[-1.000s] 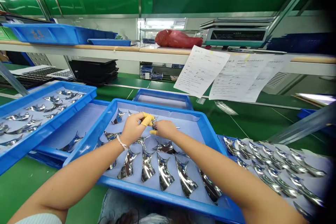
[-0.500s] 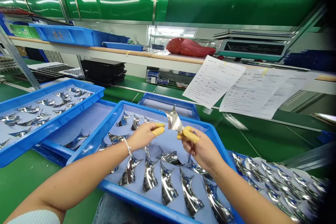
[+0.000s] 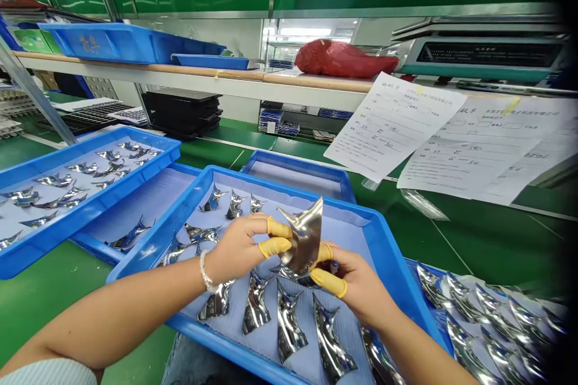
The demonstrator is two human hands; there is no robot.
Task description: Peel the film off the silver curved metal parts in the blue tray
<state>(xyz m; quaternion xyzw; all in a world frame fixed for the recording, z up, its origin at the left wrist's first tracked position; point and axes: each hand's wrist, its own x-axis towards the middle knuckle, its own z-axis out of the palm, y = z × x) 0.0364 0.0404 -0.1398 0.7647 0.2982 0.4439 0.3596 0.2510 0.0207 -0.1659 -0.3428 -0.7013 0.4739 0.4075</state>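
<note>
A shiny, curved metal piece (image 3: pixel 305 237) with pointed corners is held up above the middle blue tray (image 3: pixel 383 240). My left hand (image 3: pixel 248 243) pinches its left edge between thumb and finger, both in yellow finger covers. At its lower right edge, the yellow-covered fingers of my right hand (image 3: pixel 352 280) grip it too; a small dark-tipped item shows among those fingers, too small to make out. Several similar metal pieces (image 3: pixel 289 322) lie in rows on the tray's pale lining, partly hidden by my hands and forearms.
To the left, a blue tray of metal pieces (image 3: pixel 90 207) overlaps a lower tray (image 3: pixel 156 198). Another blue tray (image 3: pixel 298 174) sits behind. More pieces (image 3: pixel 492 313) lie at the right. Paper sheets (image 3: pixel 392 126) hang from the shelf (image 3: pixel 253 75), which bears a red bag (image 3: pixel 343 59) and a scale (image 3: pixel 487 54).
My left hand has moved right and closed on the metal piece. The piece has turned and sits lower, nearer the camera. The camera view has tilted down somewhat.
</note>
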